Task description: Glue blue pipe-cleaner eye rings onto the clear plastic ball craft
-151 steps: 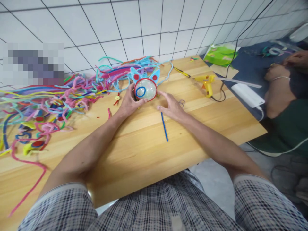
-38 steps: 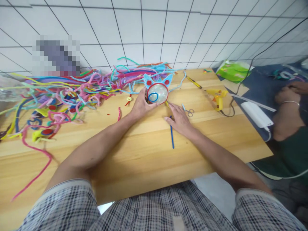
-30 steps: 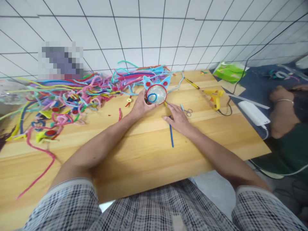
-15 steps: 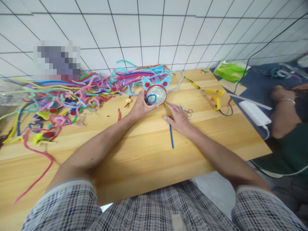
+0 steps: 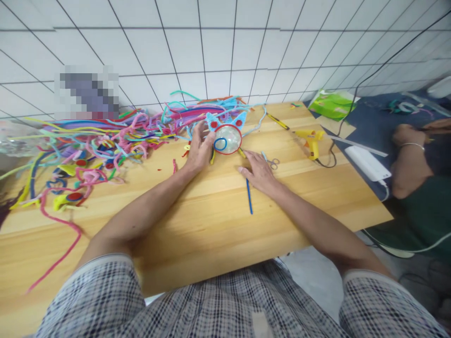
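In the head view, a round clear piece with a red rim [image 5: 230, 139] stands on the table, topped by two light blue fuzzy ears [image 5: 239, 121] with red spots. A small blue ring [image 5: 220, 144] lies over its lower left. My left hand [image 5: 200, 149] is beside its left edge, fingers apart and thumb close to the rim; I cannot tell if it touches. A yellow and dark piece [image 5: 212, 156] shows below the thumb. My right hand [image 5: 259, 170] rests on the table with fingers stretched, fingertips by a yellow piece [image 5: 241, 152] at the lower right. Under its palm side lies a blue pipe cleaner [image 5: 249, 197].
Scissors [image 5: 273, 162], a yellow glue gun [image 5: 311, 142] and a yellow cutter knife [image 5: 278, 121] lie to the right. Tangled pipe cleaners [image 5: 130, 136] cover the back left. At far right are a white power strip [image 5: 367, 163], a green packet [image 5: 333, 104] and another person's arm [image 5: 408, 159].
My left hand has loosened from the round piece, its thumb moving off the front and its fingers rising, uncovering a yellow piece. My right hand stays about where it was. The view shifted slightly.
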`<state>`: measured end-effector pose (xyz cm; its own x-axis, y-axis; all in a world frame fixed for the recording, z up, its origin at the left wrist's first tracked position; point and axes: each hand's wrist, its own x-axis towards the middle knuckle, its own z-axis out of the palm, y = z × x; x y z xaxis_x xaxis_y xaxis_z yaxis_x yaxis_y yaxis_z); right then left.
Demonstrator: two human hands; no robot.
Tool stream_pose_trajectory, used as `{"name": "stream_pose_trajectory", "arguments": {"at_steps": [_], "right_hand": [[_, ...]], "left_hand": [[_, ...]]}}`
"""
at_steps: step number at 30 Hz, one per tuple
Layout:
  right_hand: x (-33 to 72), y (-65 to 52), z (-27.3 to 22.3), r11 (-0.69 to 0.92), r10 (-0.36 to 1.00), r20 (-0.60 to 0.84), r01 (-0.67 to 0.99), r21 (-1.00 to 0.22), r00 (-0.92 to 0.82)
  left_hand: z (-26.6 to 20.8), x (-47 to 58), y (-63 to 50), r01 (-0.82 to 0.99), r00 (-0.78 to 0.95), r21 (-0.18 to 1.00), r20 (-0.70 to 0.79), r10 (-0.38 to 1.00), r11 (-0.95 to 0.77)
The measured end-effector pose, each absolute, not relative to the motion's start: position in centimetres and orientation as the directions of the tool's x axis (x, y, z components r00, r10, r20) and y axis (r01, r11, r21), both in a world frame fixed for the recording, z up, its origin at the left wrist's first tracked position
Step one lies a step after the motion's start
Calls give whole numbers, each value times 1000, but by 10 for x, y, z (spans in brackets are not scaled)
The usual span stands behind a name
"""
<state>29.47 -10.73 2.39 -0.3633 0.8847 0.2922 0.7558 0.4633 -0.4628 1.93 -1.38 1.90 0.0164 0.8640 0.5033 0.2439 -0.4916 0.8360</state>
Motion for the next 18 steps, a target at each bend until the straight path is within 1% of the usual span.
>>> {"name": "stream_pose_trajectory", "arguments": {"at_steps": [2, 5, 7, 9, 13, 16, 18], "right_hand": [[294, -105, 22, 461, 884, 305, 762, -455, -353], [292, -103, 19, 448, 888, 314, 784, -429, -336], [292, -101, 17, 445, 889, 314, 794, -415, -334], [291, -98, 16, 444, 889, 318, 794, -415, -331], [291, -93, 14, 441, 889, 335, 783, -439, -312], [290, -91, 14, 448, 884, 350, 773, -449, -309], [289, -91, 15, 449, 883, 353, 771, -450, -308]], "left_hand": [[29, 13, -10, 260, -63, 832, 521, 851, -490], [53, 4, -9, 210, -173, 819, 569, 804, -535], [74, -1, -10, 172, -212, 791, 612, 762, -588], [97, -7, -11, 170, -235, 761, 648, 724, -626], [140, -17, -18, 207, -197, 714, 700, 686, -669], [160, -14, -40, 234, -153, 669, 742, 653, -705], [163, -4, -65, 269, -39, 621, 771, 635, -737]]}}
